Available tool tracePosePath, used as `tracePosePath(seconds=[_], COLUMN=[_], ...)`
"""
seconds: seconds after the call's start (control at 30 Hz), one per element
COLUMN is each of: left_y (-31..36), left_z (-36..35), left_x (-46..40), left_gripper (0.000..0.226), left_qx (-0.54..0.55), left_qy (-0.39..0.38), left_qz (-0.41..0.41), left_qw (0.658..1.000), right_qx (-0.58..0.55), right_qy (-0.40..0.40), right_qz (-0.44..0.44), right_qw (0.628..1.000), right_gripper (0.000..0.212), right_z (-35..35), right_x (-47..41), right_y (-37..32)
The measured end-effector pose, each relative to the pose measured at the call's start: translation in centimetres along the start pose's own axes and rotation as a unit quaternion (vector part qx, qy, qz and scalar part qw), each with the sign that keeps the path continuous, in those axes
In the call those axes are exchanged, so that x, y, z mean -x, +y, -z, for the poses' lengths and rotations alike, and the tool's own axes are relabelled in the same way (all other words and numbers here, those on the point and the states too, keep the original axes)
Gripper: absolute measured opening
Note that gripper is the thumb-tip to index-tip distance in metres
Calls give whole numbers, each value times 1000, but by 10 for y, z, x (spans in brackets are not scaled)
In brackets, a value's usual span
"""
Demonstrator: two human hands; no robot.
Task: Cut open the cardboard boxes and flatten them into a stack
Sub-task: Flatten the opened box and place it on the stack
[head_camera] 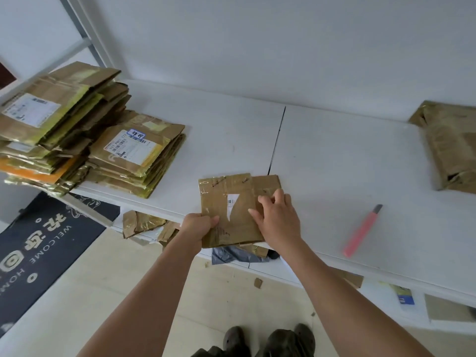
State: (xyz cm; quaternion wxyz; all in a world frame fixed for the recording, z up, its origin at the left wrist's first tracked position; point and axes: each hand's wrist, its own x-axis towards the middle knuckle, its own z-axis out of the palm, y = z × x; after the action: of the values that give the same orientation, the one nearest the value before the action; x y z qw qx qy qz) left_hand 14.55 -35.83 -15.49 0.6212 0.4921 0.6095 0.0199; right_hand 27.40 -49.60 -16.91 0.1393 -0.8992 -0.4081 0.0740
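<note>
**Flattened box under both our hands at the table edge**

Nearest to us, our dark shoes (270,341) stand on the pale floor, with cardboard scraps (258,282) scattered ahead of them. Our left hand (198,228) pinches the near left edge of a flattened cardboard box (229,210), thumb on top and fingers curled beneath. Our right hand (277,217) lies on the box's right side with its fingers spread and only loosely bent, pressing it down. The box lies on the white table (322,155), overhanging its near edge. To the right, well apart from the box, a pink utility knife (362,231) lies on the table. Left of the table, a dark welcome mat (43,243) covers the floor. Farther back on the left sits the stack of flattened boxes (77,130), taped and labelled. At the far right lies another brown box (450,145), not flattened as far as we can tell.
</note>
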Motion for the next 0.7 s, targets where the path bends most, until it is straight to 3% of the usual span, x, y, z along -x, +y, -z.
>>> tracePosePath(seconds=[0.1, 0.27, 0.4, 0.6, 0.7], left_y=[-1, -3, -2, 20, 22], left_z=[-3, 3, 3, -13, -7], left_x=[2, 0, 7, 30, 33], left_gripper=[16, 15, 2, 37, 30], left_qx=[-18, 32, 19, -178, -146], left_qy=[17, -9, -4, 2, 1], left_qz=[-22, -17, -28, -181, -150], left_qw=[999, 999, 999, 967, 978], right_qx=[-4, 28, 76, 66, 60], right_qy=[2, 4, 1, -20, -46], right_qz=[24, 35, 36, 38, 59], right_qw=[1000, 999, 996, 997, 995], right_gripper=[38, 66, 65, 68, 77], right_z=[-22, -39, -43, -43, -35], right_x=[-11, -7, -10, -12, -11], right_y=[-5, -7, -6, -6, -3])
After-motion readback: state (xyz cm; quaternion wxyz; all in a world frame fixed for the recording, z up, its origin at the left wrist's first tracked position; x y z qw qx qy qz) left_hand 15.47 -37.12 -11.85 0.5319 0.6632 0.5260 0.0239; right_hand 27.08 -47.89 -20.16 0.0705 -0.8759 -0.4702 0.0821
